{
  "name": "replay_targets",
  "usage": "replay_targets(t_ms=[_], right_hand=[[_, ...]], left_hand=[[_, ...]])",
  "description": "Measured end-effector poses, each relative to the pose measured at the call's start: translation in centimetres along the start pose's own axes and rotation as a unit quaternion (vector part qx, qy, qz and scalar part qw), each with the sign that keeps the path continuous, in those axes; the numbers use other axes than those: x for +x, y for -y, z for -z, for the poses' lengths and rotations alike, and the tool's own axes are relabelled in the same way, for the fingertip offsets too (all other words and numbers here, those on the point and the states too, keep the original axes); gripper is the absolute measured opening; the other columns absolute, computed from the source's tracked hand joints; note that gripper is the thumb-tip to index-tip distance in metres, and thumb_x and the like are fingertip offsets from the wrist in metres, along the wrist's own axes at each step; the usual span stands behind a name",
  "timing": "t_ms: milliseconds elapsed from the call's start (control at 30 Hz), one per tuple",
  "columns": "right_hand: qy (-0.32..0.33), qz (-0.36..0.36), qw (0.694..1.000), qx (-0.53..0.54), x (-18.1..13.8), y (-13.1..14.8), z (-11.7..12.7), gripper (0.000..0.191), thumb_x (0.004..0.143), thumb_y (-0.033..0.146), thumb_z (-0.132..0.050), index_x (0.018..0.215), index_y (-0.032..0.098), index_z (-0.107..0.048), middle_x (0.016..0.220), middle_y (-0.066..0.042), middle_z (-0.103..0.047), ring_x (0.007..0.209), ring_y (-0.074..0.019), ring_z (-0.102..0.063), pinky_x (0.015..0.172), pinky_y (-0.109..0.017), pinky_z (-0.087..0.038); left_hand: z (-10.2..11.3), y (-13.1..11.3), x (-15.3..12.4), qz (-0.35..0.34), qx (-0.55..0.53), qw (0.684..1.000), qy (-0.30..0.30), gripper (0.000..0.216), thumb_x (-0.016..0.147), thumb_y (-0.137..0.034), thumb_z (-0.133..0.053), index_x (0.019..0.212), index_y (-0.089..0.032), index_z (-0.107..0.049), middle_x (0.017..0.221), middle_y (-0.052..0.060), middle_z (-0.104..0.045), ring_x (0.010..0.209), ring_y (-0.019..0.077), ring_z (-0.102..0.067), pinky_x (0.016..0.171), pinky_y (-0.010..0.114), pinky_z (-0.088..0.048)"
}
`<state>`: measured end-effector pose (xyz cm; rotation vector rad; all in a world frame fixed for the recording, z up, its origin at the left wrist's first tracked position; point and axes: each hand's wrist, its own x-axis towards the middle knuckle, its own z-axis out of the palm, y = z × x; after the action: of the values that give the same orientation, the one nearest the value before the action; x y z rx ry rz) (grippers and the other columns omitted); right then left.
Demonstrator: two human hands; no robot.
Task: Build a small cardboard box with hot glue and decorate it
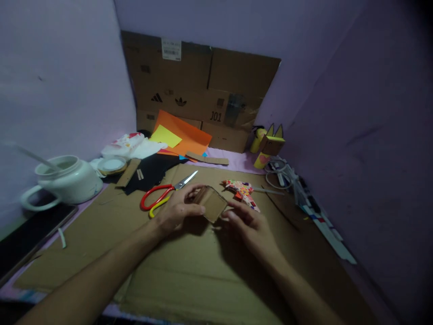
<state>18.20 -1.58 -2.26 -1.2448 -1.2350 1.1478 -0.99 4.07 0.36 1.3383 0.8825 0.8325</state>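
Note:
A small folded cardboard piece (212, 202) is held between both hands above a large flat cardboard sheet (189, 271). My left hand (177, 210) grips its left side, thumb on top and fingers curled behind. My right hand (248, 223) pinches its right edge with the fingertips. Red and yellow handled scissors (162, 196) lie just left of my left hand. A patterned, multicoloured paper shape (241, 189) lies just beyond my right hand.
A white jug (66, 180) and a tape roll (111, 165) stand at the left, with a dark tablet (30, 234) near the edge. Orange and yellow paper (182, 135) leans on cardboard boxes (203, 90) at the back. Small cardboard figures (269, 146) and cables (284, 174) sit right.

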Motion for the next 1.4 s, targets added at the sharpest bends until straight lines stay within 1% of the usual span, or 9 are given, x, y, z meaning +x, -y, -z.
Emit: replay_targets(t_ms=[100, 267, 367, 533, 667, 867, 1067, 1233, 1400], right_hand=[[-0.055, 0.017, 0.998, -0.010, 0.2, 0.4, 0.4, 0.047, 0.068, 0.041, -0.069, 0.110, 0.020, -0.062, 0.109, -0.013, -0.065, 0.086, -0.0235, -0.063, 0.054, -0.028, -0.051], [0.035, 0.060, 0.995, -0.076, 0.5, -0.5, 0.0, 0.072, 0.059, 0.029, -0.078, 0.126, 0.022, -0.053, 0.130, -0.013, -0.053, 0.108, -0.0278, -0.055, 0.087, -0.043, -0.049], [0.050, 0.045, 0.995, -0.080, 0.8, -1.2, -0.2, 0.077, 0.059, 0.027, -0.078, 0.130, 0.017, -0.049, 0.132, -0.014, -0.052, 0.113, -0.0286, -0.053, 0.096, -0.043, -0.043], [0.062, 0.010, 0.996, -0.064, 1.0, -1.5, 0.2, 0.076, 0.060, 0.023, -0.078, 0.130, 0.020, -0.048, 0.130, -0.011, -0.053, 0.106, -0.0257, -0.058, 0.090, -0.040, -0.048], [0.055, 0.006, 0.997, -0.052, 1.0, -1.5, 0.2, 0.079, 0.058, 0.021, -0.079, 0.131, 0.018, -0.048, 0.132, -0.013, -0.052, 0.108, -0.0263, -0.057, 0.092, -0.041, -0.046], [0.059, 0.016, 0.998, -0.022, 0.9, -1.3, -0.3, 0.076, 0.060, 0.021, -0.076, 0.130, 0.014, -0.048, 0.135, -0.013, -0.051, 0.124, -0.0268, -0.046, 0.107, -0.042, -0.031], [0.028, -0.008, 0.999, 0.033, 0.9, -0.8, -0.5, 0.078, 0.057, 0.019, -0.076, 0.129, 0.016, -0.046, 0.127, -0.013, -0.055, 0.113, -0.0261, -0.054, 0.093, -0.039, -0.045], [0.022, -0.044, 0.998, 0.049, 1.3, -0.3, 0.0, 0.066, 0.062, 0.031, -0.076, 0.122, 0.015, -0.054, 0.110, -0.010, -0.064, 0.093, -0.0217, -0.061, 0.076, -0.031, -0.049], [0.056, -0.051, 0.994, 0.081, 1.2, -0.5, 0.3, 0.050, 0.073, 0.044, -0.067, 0.115, 0.017, -0.062, 0.103, -0.007, -0.066, 0.065, -0.0123, -0.059, 0.060, -0.025, -0.047]], left_hand=[[0.5, -0.2, -0.1, -0.007, 0.119, 0.992, 0.036, 0.068, 0.055, -0.018, -0.065, 0.122, -0.014, -0.053, 0.120, 0.012, -0.061, 0.106, 0.0331, -0.056, 0.090, 0.045, -0.045], [-0.4, -0.3, -0.5, -0.132, 0.335, 0.930, 0.069, 0.069, 0.056, -0.011, -0.061, 0.124, -0.015, -0.053, 0.131, 0.010, -0.053, 0.121, 0.0293, -0.046, 0.104, 0.043, -0.033], [-0.7, -0.2, -0.6, -0.129, 0.374, 0.915, 0.076, 0.077, 0.058, -0.015, -0.065, 0.132, -0.016, -0.043, 0.138, 0.012, -0.045, 0.126, 0.0288, -0.040, 0.105, 0.044, -0.031], [-0.2, 0.3, -0.4, -0.037, 0.293, 0.953, 0.061, 0.090, 0.057, -0.027, -0.073, 0.137, -0.014, -0.036, 0.135, 0.016, -0.048, 0.121, 0.0320, -0.047, 0.100, 0.045, -0.038], [-0.2, 0.6, -0.2, -0.028, 0.290, 0.956, 0.031, 0.086, 0.054, -0.028, -0.076, 0.133, -0.014, -0.045, 0.135, 0.016, -0.050, 0.122, 0.0326, -0.047, 0.101, 0.045, -0.036], [-0.7, 0.5, -0.3, -0.033, 0.291, 0.956, 0.020, 0.085, 0.054, -0.028, -0.076, 0.132, -0.015, -0.045, 0.136, 0.015, -0.048, 0.124, 0.0306, -0.046, 0.104, 0.045, -0.032], [-0.4, 1.2, 0.0, -0.027, 0.224, 0.973, 0.046, 0.095, 0.057, -0.027, -0.076, 0.140, -0.013, -0.031, 0.137, 0.015, -0.047, 0.122, 0.0307, -0.047, 0.100, 0.042, -0.038], [-0.4, 0.7, 0.3, 0.001, 0.033, 0.994, 0.104, 0.053, 0.066, -0.025, -0.069, 0.115, -0.012, -0.058, 0.114, 0.011, -0.066, 0.103, 0.0269, -0.061, 0.088, 0.037, -0.046], [-0.8, -0.3, -0.1, 0.046, -0.021, 0.993, 0.105, 0.045, 0.073, -0.039, -0.064, 0.105, -0.008, -0.063, 0.097, 0.014, -0.070, 0.087, 0.0270, -0.064, 0.077, 0.038, -0.050]])
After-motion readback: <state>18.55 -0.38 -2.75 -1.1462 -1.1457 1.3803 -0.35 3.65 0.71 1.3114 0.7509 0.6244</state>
